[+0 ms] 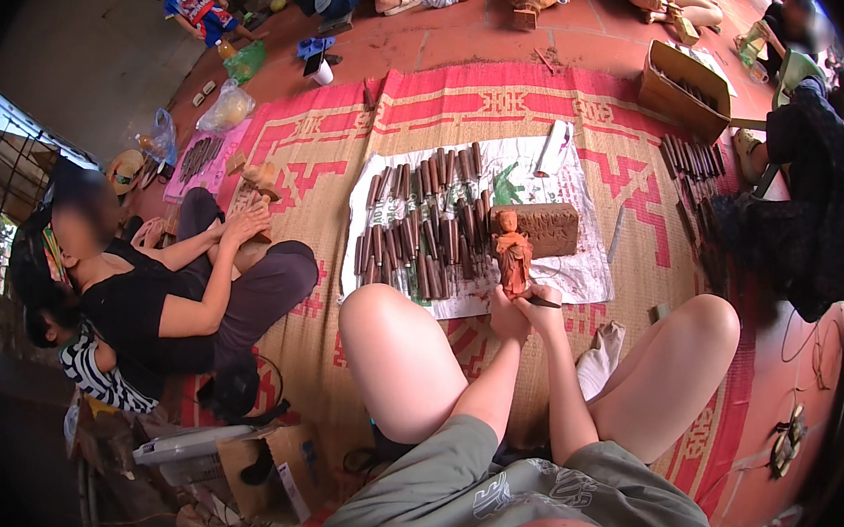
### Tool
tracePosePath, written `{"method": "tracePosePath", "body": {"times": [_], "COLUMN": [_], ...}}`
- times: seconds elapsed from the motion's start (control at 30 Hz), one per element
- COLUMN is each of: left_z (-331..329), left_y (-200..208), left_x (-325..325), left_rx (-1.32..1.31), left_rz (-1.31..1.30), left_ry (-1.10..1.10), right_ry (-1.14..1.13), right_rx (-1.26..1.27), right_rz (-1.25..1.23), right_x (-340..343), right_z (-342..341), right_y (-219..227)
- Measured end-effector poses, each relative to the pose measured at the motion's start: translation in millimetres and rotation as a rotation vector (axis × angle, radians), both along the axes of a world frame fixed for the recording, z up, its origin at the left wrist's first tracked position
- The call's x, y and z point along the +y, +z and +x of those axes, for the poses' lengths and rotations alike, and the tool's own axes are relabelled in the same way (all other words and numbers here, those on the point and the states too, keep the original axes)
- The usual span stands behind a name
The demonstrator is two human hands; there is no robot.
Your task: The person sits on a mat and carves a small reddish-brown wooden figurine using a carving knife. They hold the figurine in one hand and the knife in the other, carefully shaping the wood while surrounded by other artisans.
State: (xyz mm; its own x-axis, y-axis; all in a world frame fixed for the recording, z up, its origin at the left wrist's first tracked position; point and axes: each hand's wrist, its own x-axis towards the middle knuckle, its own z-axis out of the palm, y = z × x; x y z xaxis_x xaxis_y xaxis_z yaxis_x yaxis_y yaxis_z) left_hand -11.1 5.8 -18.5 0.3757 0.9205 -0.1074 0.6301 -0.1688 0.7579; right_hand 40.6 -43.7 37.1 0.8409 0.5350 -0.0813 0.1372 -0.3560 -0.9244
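Note:
A reddish-brown carved wooden figurine [512, 254] stands upright between my knees, its lower end in my closed left hand [507, 316]. Close beside it on the right, my right hand [544, 315] is closed, with a dark slim handle [545, 302] lying across it; any blade is hidden. Just beyond the figurine, a dark brown carved wooden block [548, 230] rests on a white printed sheet [582, 275]. Rows of several dark-handled carving tools [423, 226] cover the sheet's left part. A pale, long tool or stone [552, 148] lies at its far edge.
A patterned straw mat [340, 171] spreads beneath. At left, a seated person [164, 291] handles another wooden carving [262, 181]. More tools [694, 159] lie at right, near a cardboard box [686, 94]. Another person in dark clothing [814, 197] sits at right. An open carton [273, 471] stands lower left.

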Motion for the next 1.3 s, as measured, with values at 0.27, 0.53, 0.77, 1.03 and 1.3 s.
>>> {"method": "tracePosePath", "body": {"times": [0.27, 0.53, 0.77, 1.03, 1.3], "left_z": [1.1, 1.3, -1.4, 2.4, 3.0], "left_y": [2.0, 17.7, 35.1, 34.5, 28.7], "left_x": [2.2, -2.7, -1.5, -0.6, -2.1], "left_rx": [-0.041, -0.028, -0.073, 0.018, 0.039], "left_rz": [-0.048, -0.098, -0.090, -0.137, -0.135], "left_ry": [0.008, -0.031, -0.026, 0.018, 0.018], "right_ry": [-0.004, -0.001, -0.025, -0.052, -0.073], "right_rx": [0.006, -0.079, 0.026, -0.102, -0.074], "right_rz": [0.005, 0.026, 0.107, 0.056, 0.056], "right_x": [2.3, 0.7, 7.6, 0.9, 3.1], "right_z": [7.0, 7.4, 9.4, 9.8, 8.2], "right_y": [-13.1, -6.5, -5.0, -4.2, -6.7]}}
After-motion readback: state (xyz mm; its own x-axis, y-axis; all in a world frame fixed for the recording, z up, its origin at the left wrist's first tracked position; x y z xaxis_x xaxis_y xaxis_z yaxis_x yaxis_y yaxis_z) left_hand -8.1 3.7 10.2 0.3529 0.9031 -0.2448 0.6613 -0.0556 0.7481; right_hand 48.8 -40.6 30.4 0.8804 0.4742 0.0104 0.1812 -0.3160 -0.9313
